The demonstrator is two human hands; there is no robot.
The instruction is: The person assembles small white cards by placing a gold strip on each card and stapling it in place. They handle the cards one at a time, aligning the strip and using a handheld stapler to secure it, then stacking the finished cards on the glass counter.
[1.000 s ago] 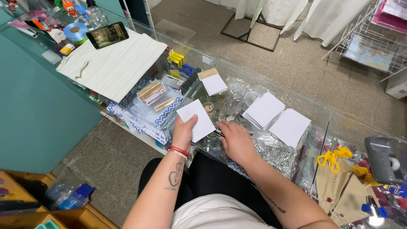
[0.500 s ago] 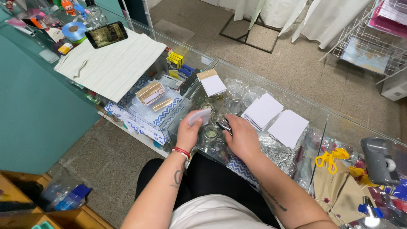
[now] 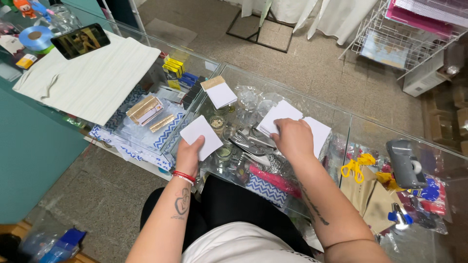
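My left hand (image 3: pixel 188 155) holds a small white square of paper (image 3: pixel 201 137) flat on the glass counter top (image 3: pixel 341 122). My right hand (image 3: pixel 291 138) rests on a stack of the same white squares (image 3: pixel 280 114), fingers curled over its near edge. A second white stack (image 3: pixel 319 135) lies just right of that hand, partly hidden by it. Another pad of white paper with a brown top edge (image 3: pixel 219 92) sits farther back on the glass.
Inside the case under the glass lie small boxes, plastic bags and metal bits. A striped cloth (image 3: pixel 92 78) with a phone (image 3: pixel 80 41) on it lies to the left. Yellow scissors (image 3: pixel 358 164), a grey tape dispenser (image 3: pixel 404 163) and brown paper bags (image 3: pixel 373 197) lie on the right.
My right hand has moved away from my left hand, right and back, onto the stack of white squares. My left hand still holds its white square, now flat again.
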